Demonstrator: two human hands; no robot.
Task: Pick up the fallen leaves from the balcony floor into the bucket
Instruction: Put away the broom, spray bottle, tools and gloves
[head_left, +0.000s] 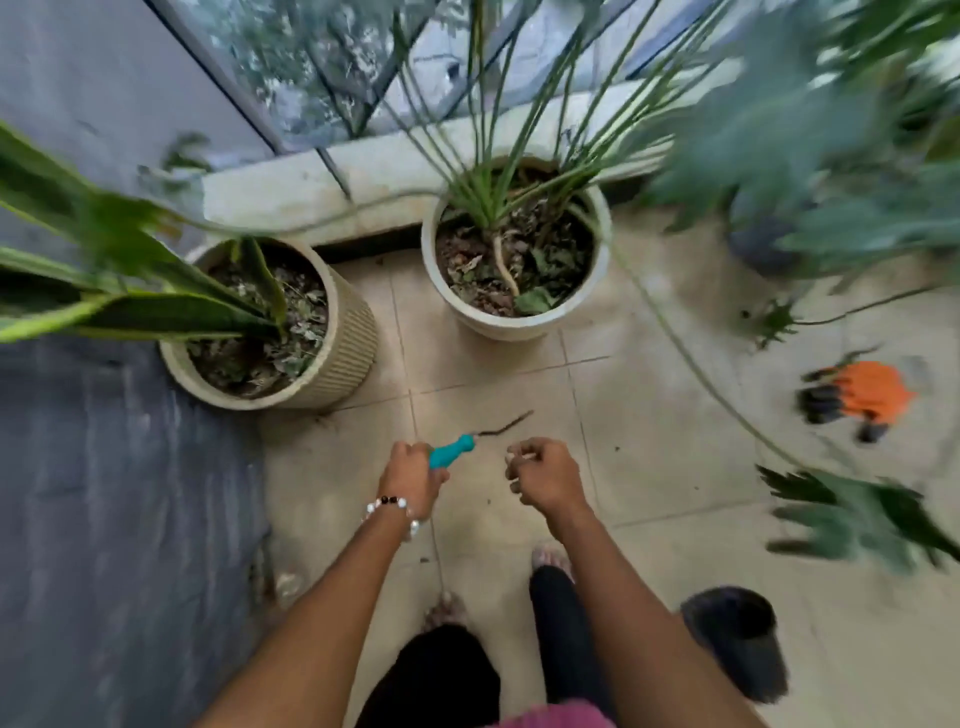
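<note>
Both forearms reach forward above dark trouser legs and bare feet on the tiled floor (649, 415). Left hand (413, 480), with a bead bracelet (392, 512) at the wrist, grips a teal tool handle (451, 451); its thin dark end (506, 425) points away over the tiles. Right hand (545, 475) has fingers curled; whether it holds anything cannot be determined. Bucket (735, 636) stands on the floor to the right, beside the right leg. Ribbed pot (343, 338) and round pot (519, 327) stand ahead. Orange gloves (857, 397) lie far right. A green leaf (852, 512) lies right of the hands.
</note>
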